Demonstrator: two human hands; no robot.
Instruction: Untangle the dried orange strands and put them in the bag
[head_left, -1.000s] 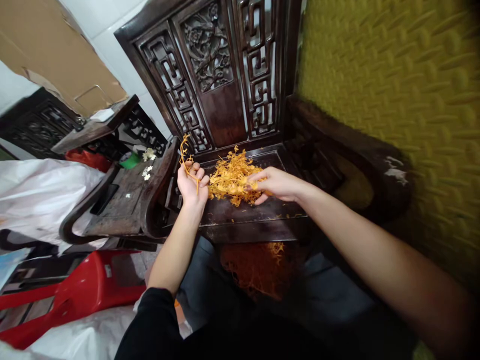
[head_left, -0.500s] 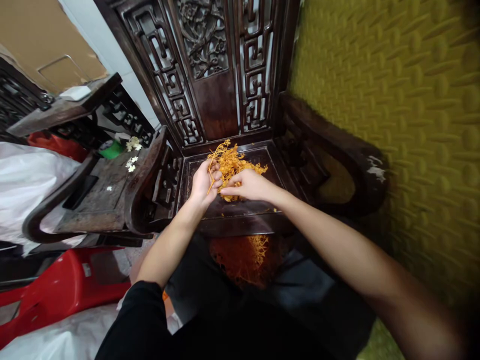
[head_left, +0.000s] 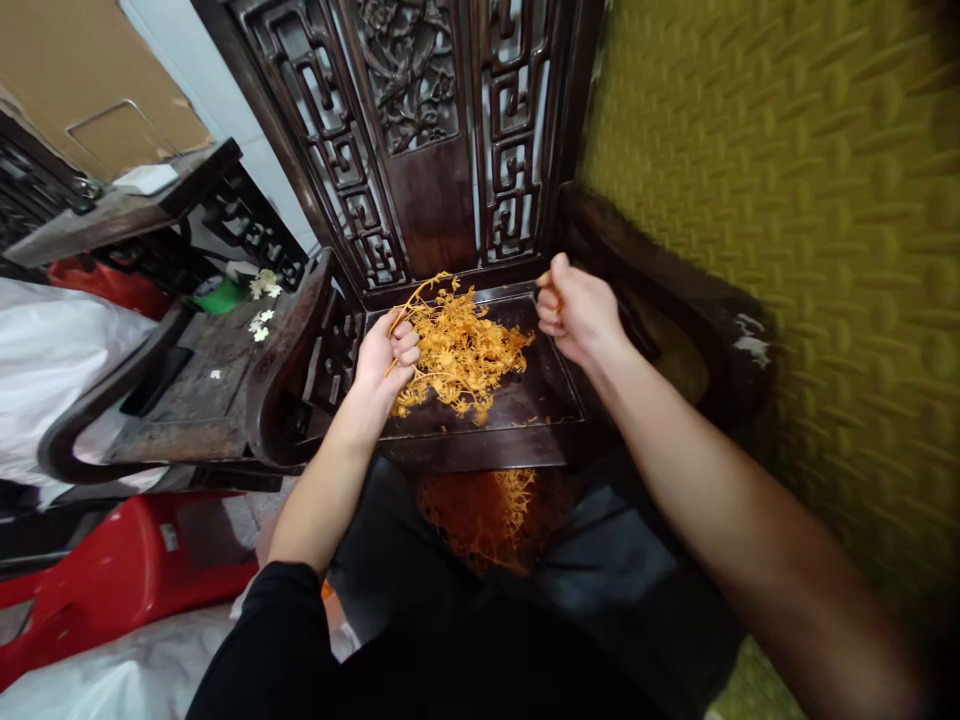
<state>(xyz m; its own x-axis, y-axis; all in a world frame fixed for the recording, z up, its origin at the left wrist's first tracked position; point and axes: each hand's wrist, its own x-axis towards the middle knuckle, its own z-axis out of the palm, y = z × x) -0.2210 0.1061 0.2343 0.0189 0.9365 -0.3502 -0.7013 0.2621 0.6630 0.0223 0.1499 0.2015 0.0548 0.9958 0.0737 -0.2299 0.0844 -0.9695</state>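
A tangled pile of orange strands (head_left: 461, 352) lies on the seat of a dark carved wooden chair (head_left: 517, 415). My left hand (head_left: 386, 357) rests at the pile's left edge, fingers curled round a few long orange strands that arc up over the pile. My right hand (head_left: 577, 312) is raised to the right of the pile, closed in a fist with a small orange bit showing at the thumb. More orange strands (head_left: 480, 515) lie heaped below the seat's front edge, on my lap.
A second dark wooden chair (head_left: 195, 385) stands to the left with small white flowers (head_left: 261, 322) on its seat. A red plastic chair (head_left: 127, 575) and white bags (head_left: 52, 350) lie lower left. A yellow embossed wall (head_left: 787, 250) closes the right side.
My right hand has pulled up and to the right, away from the pile, now closed in a fist. My left hand has shifted slightly left, still holding strands.
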